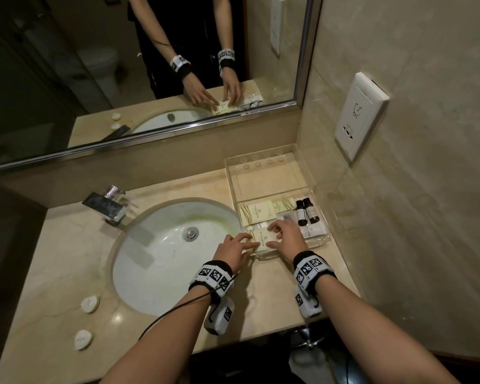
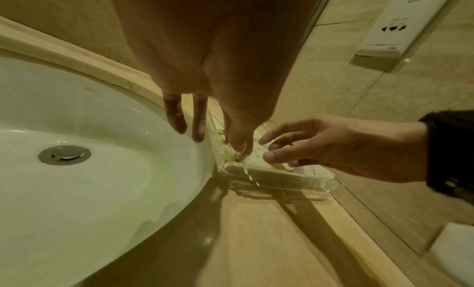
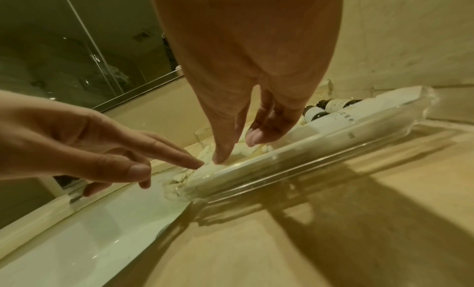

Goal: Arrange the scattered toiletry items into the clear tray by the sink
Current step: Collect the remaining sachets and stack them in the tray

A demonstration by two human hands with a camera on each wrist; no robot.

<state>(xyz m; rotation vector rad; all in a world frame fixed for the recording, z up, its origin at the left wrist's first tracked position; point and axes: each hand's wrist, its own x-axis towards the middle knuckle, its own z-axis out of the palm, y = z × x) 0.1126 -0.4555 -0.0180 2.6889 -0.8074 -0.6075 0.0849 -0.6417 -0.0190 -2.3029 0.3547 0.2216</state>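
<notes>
Dim, warm overhead light falls on the beige marble counter point(image 1: 75, 245), leaving the head view's corners dark. Long hand shadows stretch toward both wrist cameras. Glare glints on the white oval basin point(image 2: 107, 190) and the clear acrylic tray's rim point(image 3: 320, 149). Wide-angle lenses bend the edges; the nearest skin blurs softly.

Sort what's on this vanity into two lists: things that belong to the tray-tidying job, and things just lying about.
Belongs to the job:
clear tray
cream packet under both hands' fingers
left hand, right hand
two dark bottles in the tray
packets in the tray
two white soaps, out on the counter

Just lying about:
sink
faucet
mirror
wall socket
</notes>
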